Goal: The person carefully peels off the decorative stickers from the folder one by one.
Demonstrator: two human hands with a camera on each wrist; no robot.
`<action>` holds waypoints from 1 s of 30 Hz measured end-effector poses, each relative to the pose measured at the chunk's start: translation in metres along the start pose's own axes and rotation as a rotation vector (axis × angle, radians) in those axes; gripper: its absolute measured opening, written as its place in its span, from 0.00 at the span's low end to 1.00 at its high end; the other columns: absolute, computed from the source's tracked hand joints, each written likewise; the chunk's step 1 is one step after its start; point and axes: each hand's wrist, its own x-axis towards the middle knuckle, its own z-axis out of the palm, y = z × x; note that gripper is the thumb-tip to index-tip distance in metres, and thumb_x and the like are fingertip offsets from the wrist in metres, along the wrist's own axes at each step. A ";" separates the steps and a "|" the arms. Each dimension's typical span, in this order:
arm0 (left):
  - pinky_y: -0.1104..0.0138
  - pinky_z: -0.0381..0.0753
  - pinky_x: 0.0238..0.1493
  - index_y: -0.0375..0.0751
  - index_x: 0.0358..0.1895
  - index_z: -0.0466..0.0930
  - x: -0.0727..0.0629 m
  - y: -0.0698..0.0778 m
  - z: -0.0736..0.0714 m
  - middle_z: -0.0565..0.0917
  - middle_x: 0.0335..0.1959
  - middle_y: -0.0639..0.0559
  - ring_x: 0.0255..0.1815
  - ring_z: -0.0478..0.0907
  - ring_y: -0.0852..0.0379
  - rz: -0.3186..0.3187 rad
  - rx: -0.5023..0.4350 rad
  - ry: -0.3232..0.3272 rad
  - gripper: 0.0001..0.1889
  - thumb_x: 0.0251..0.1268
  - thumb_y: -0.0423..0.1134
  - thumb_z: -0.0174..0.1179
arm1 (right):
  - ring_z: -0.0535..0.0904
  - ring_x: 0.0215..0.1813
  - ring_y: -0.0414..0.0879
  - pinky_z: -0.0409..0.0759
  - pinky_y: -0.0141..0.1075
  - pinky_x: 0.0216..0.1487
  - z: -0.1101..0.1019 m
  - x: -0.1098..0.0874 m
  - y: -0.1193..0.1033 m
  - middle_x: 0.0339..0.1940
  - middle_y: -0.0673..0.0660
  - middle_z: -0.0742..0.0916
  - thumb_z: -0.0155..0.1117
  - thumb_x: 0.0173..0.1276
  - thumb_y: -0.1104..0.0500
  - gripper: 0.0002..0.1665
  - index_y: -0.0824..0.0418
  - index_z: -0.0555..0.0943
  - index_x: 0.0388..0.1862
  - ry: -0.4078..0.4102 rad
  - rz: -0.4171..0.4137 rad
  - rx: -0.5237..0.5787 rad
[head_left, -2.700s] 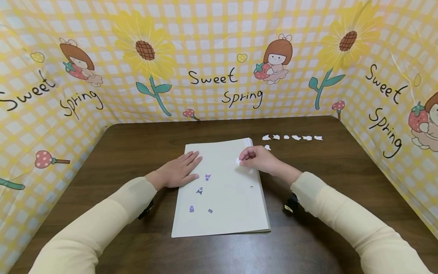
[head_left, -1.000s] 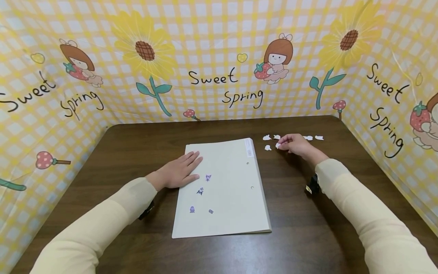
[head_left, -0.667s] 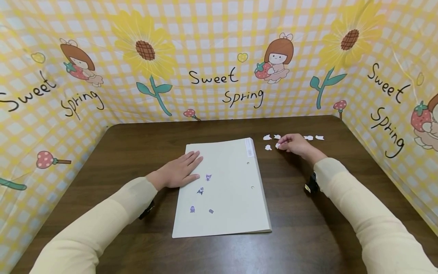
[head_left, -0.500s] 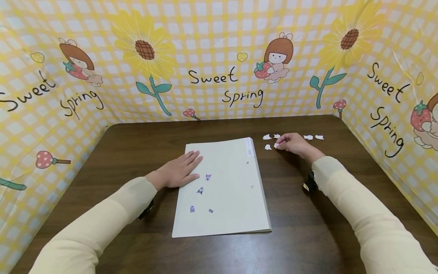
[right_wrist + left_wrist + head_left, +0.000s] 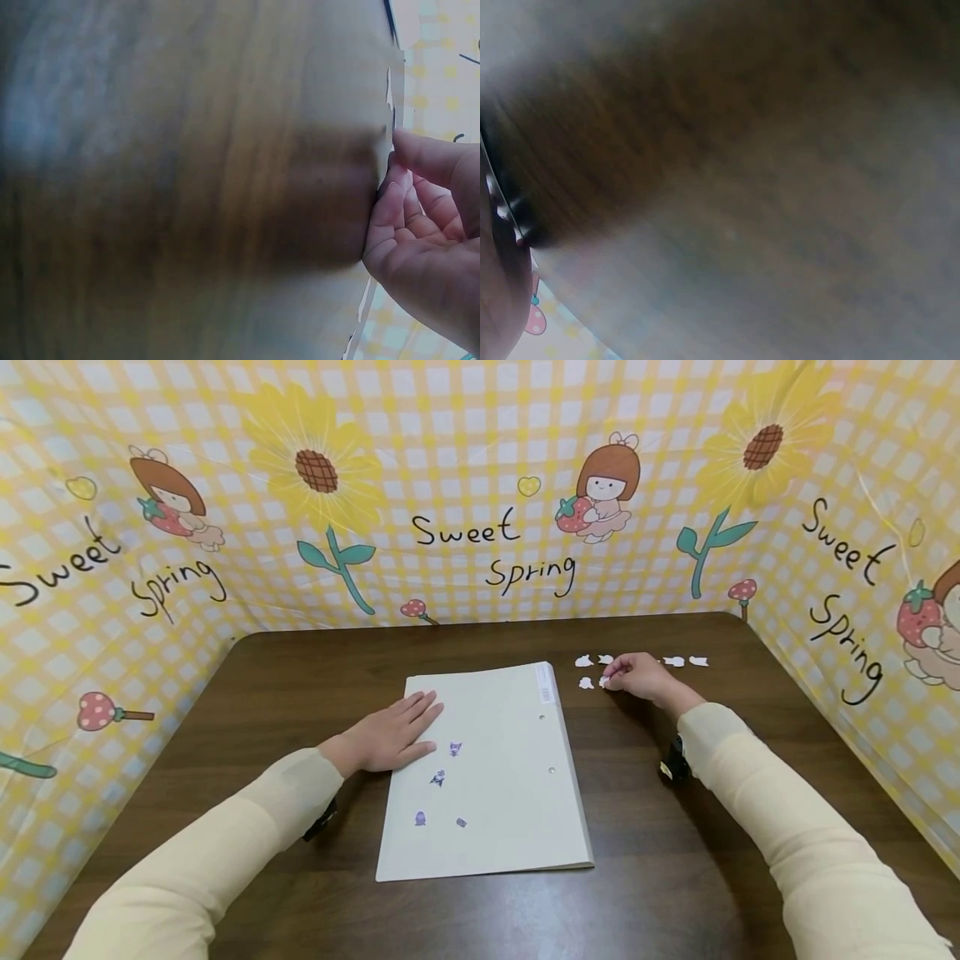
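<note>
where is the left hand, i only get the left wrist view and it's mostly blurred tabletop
Observer: The left hand rests on the left edge of the pale folder, fingers extended.
Operator: and the right, is it holding anything
Observer: Yes, the right hand pinches a small white cutout, to the right of the folder.
Operator: anything showing on the folder itself
Observer: Four small purplish pictures show on its left half.

White cutouts (image 5: 674, 662), cream folder (image 5: 510, 818), brown table (image 5: 300, 893), yellow-white checked cloth (image 5: 465, 468).
</note>
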 end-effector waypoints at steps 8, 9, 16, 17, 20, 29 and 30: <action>0.53 0.44 0.74 0.39 0.78 0.41 -0.001 0.003 -0.002 0.42 0.79 0.41 0.78 0.37 0.44 -0.019 0.000 -0.023 0.39 0.76 0.61 0.36 | 0.71 0.36 0.48 0.70 0.37 0.38 0.003 0.001 0.001 0.33 0.58 0.81 0.64 0.66 0.66 0.09 0.71 0.79 0.42 0.010 -0.019 -0.066; 0.53 0.44 0.74 0.39 0.78 0.40 -0.001 0.003 -0.002 0.41 0.79 0.41 0.78 0.37 0.44 -0.020 0.002 -0.025 0.39 0.76 0.61 0.36 | 0.72 0.36 0.48 0.70 0.37 0.38 0.003 0.001 0.002 0.33 0.58 0.81 0.64 0.66 0.66 0.09 0.71 0.79 0.42 0.013 -0.024 -0.073; 0.54 0.44 0.74 0.40 0.78 0.40 -0.001 0.004 -0.002 0.41 0.79 0.42 0.78 0.37 0.45 -0.025 0.001 -0.030 0.39 0.76 0.62 0.35 | 0.71 0.37 0.49 0.70 0.38 0.39 0.004 0.001 0.002 0.34 0.58 0.81 0.63 0.66 0.66 0.08 0.70 0.79 0.42 0.020 -0.013 -0.100; 0.54 0.44 0.74 0.40 0.79 0.40 -0.001 0.004 -0.002 0.41 0.79 0.42 0.78 0.37 0.45 -0.026 0.001 -0.030 0.39 0.76 0.62 0.35 | 0.71 0.37 0.49 0.70 0.38 0.39 0.004 0.001 0.002 0.34 0.58 0.81 0.64 0.66 0.66 0.08 0.70 0.79 0.42 0.022 -0.013 -0.104; 0.53 0.44 0.74 0.40 0.79 0.40 0.000 0.003 -0.002 0.41 0.79 0.42 0.78 0.36 0.45 -0.025 -0.002 -0.029 0.39 0.76 0.62 0.35 | 0.71 0.37 0.49 0.69 0.38 0.39 0.005 0.001 0.001 0.34 0.59 0.81 0.64 0.66 0.66 0.08 0.71 0.79 0.41 0.025 -0.012 -0.110; 0.53 0.44 0.73 0.40 0.78 0.40 0.000 0.004 -0.005 0.42 0.79 0.42 0.78 0.37 0.45 -0.029 -0.006 -0.026 0.39 0.76 0.62 0.36 | 0.71 0.34 0.48 0.70 0.37 0.36 0.006 0.000 0.002 0.31 0.57 0.80 0.64 0.65 0.67 0.08 0.71 0.79 0.41 0.038 -0.036 -0.129; 0.53 0.44 0.73 0.40 0.78 0.40 -0.001 0.005 -0.005 0.42 0.79 0.42 0.78 0.37 0.45 -0.028 -0.008 -0.025 0.39 0.76 0.61 0.36 | 0.71 0.34 0.48 0.70 0.37 0.36 0.006 0.000 0.003 0.31 0.57 0.80 0.64 0.65 0.67 0.08 0.71 0.79 0.41 0.040 -0.035 -0.130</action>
